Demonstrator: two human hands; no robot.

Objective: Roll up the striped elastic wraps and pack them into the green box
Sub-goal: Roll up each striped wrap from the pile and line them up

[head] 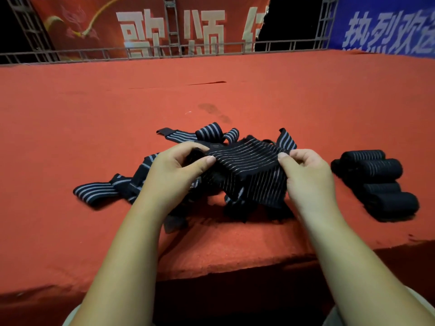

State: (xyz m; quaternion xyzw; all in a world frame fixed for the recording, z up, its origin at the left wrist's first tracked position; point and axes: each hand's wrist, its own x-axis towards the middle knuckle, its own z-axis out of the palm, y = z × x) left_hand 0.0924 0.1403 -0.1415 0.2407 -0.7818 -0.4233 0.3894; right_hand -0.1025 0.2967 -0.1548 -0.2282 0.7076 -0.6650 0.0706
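A red-carpeted worktop [235, 90] runs back to a grey metal railing [164, 49], with a red banner [141, 24] and a blue banner [388, 27] behind.

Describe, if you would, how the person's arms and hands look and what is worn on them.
The left hand and right hand are bare: no gloves, rings, watch or bracelet show. Both forearms are uncovered down to the picture's lower edge, so no sleeves are visible. The thumbnails look short and unpainted.
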